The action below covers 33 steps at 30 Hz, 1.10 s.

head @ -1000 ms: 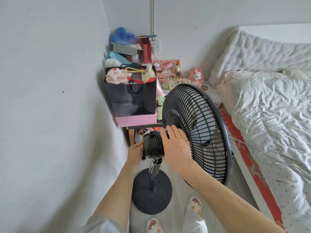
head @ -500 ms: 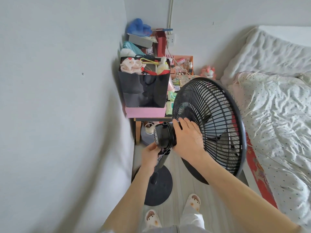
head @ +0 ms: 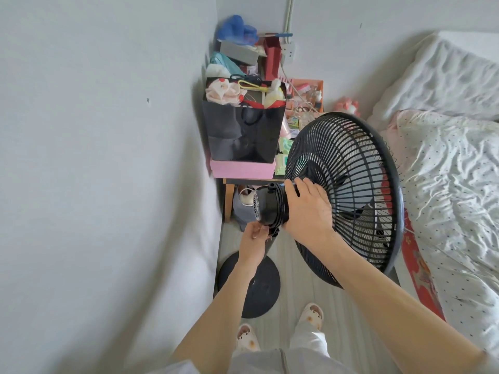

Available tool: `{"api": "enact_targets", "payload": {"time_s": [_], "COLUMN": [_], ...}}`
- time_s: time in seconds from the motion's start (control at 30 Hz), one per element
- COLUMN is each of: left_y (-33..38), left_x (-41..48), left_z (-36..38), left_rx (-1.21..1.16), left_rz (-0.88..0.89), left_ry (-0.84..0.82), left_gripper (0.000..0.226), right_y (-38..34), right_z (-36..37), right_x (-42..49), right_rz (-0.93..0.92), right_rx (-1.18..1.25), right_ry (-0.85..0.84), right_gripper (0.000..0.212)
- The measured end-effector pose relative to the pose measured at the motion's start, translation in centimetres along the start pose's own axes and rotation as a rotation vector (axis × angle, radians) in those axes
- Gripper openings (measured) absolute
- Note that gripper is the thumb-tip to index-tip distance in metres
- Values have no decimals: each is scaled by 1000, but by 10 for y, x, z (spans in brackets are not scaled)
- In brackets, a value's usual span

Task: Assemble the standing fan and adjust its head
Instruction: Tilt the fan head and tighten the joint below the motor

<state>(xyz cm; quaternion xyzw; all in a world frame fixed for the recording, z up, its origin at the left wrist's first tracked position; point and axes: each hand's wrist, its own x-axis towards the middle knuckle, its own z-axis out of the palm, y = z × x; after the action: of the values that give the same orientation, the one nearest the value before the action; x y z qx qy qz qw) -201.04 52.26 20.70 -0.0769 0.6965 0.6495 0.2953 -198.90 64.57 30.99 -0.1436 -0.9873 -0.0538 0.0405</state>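
- Lower now than a second ago for the left hand (head: 253, 238): off the back of the motor housing (head: 268, 205) and tucked under it, right at the top of the pole (head: 271, 245).
- Fingers curled in toward that joint, but way too blurry to say if pinching something or just touching.
- Same spot as before for the right hand (head: 307, 209): draped over the front end of the housing, fingers bent round the collar where it meets the cage (head: 337, 147), tips up on the hub ribs. Looks like a proper grip.
- Standing fan upright on the floor between the left wall (head: 94, 157) and the bed (head: 445, 184), round black base (head: 263, 287) just ahead of the slippers (head: 246, 338).
- Head turned with the cage toward the bed side and the housing's rear vents toward the wall.
- Grey blades (head: 361, 182) showing through the wires.
- Behind the fan, a wooden side table (head: 229, 201) carrying a pink box (head: 240, 170), with a stuffed black gift bag (head: 243, 133) sitting on top of that.
- Wall socket (head: 289, 51) up in the corner above the pile.
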Motion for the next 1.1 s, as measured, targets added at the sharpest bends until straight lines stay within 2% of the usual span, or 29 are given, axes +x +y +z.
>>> {"api": "enact_targets", "payload": {"time_s": [0.1, 0.33, 0.43, 0.57, 0.77, 0.93, 1.03, 1.1], "left_y": [-4, -7, -9, -4, 9, 20, 22, 21], "left_x": [-2, 8, 14, 20, 25, 15, 12, 14], "left_z": [3, -8, -16, -25, -33, -34, -34, -36], "left_rx": [37, 83, 95, 124, 97, 90, 222, 422], "left_rz": [38, 93, 90, 69, 38, 71, 86, 155], "left_ry": [-84, -160, -111, -31, -106, -223, -179, -179], "left_gripper": [15, 13, 7, 16, 12, 21, 13, 14], "right_y": [2, 1, -1, -4, -6, -8, -9, -8], "right_z": [0, 2, 2, -1, 4, 2, 3, 4], "right_x": [-2, -3, -3, 1, 2, 9, 12, 14], "right_rz": [6, 13, 6, -10, -3, -16, -7, -5], "right_rx": [-8, 7, 3, 11, 36, 53, 63, 70], "right_ry": [8, 23, 14, 1, 19, 39, 48, 42], "right_gripper": [85, 86, 86, 89, 91, 86, 82, 82]}}
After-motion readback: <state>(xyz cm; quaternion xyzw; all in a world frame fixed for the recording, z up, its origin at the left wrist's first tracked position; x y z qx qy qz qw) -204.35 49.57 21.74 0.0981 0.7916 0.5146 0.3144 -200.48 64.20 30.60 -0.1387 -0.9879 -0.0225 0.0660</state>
